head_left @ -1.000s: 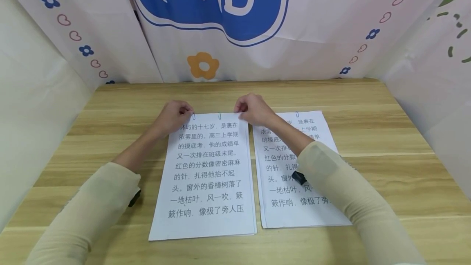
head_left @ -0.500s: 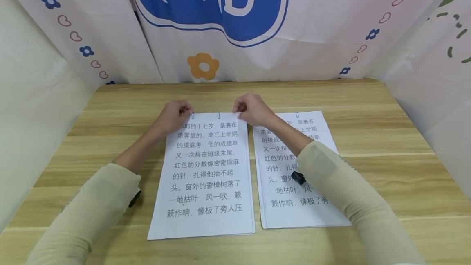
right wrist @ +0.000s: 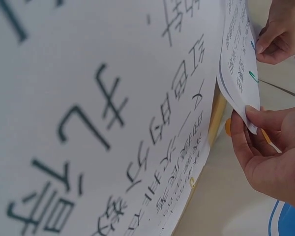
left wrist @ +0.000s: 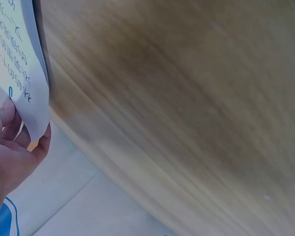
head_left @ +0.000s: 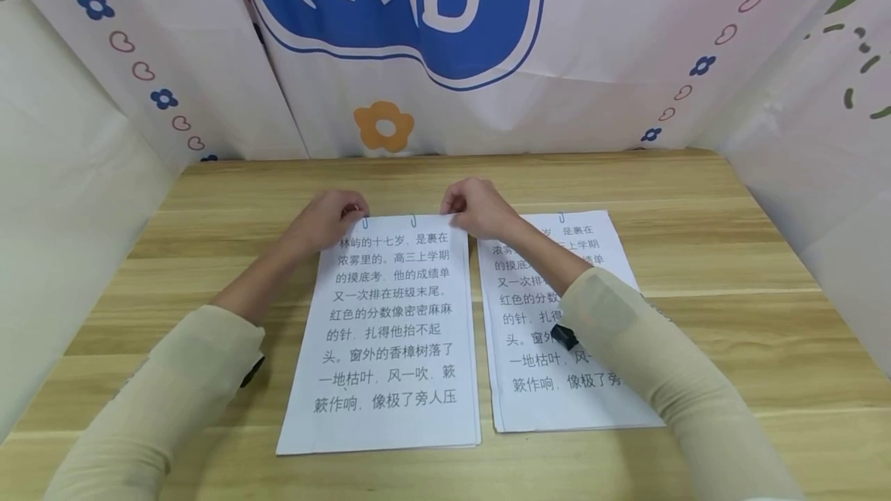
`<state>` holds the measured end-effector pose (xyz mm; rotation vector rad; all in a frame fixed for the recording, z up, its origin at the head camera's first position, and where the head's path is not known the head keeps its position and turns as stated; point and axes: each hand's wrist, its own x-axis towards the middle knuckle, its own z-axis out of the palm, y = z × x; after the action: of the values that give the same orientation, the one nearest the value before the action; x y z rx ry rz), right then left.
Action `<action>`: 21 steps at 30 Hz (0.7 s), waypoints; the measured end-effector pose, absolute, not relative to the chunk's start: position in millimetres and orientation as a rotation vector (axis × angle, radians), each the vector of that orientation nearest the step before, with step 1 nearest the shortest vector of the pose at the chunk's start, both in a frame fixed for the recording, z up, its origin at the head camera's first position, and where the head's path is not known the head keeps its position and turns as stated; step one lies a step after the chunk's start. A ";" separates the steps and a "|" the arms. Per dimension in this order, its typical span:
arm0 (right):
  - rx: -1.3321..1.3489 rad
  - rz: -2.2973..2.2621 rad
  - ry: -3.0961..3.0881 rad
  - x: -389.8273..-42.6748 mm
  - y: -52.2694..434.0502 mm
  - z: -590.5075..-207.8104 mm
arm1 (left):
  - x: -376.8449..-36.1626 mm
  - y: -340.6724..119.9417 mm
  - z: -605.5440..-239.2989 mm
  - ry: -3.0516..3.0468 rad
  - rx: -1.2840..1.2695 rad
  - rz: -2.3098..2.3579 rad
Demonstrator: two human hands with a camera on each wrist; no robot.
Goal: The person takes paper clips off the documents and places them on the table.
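The left stack of printed paper sheets (head_left: 379,433) lies on the wooden table, its top edge lifted a little between both hands. My left hand (head_left: 327,219) pinches its top-left edge beside a blue paper clip (left wrist: 11,92), thumb in front and fingers behind. At the top-right corner, my right hand (head_left: 480,209) pinches the sheets between thumb and fingers; the right wrist view shows the corner bending there. A green paper clip (right wrist: 253,76) sits on the top edge between the hands. My right forearm passes over a second stack of printed sheets (head_left: 515,412), hiding part of it.
The second stack lies close to the right of the first, with a paper clip (head_left: 561,217) on its top edge. Behind the wooden table (head_left: 759,253) hangs a white printed cloth (head_left: 592,114); white sheeting also borders both sides.
The left stack has shifted very slightly to the left at its lower end. My left hand has shifted a little along the top edge; both hands keep their grip.
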<state>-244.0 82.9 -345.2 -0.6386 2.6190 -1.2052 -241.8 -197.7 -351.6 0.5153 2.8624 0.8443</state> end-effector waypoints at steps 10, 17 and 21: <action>-0.635 -1.199 2.613 -243.9 82.8 -346.4 | -243.5 -195.6 -355.9 2.885 0.530 0.828; -0.648 -1.182 2.624 -244.2 82.4 -346.2 | -243.0 -194.8 -358.9 2.896 0.522 0.808; -0.653 -1.180 2.628 -244.2 82.3 -346.6 | -242.3 -193.8 -359.0 2.909 0.527 0.789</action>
<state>-244.2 82.3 -346.6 -0.6528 2.6280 -1.1797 -242.3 -193.8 -359.0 0.5270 2.9092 0.7887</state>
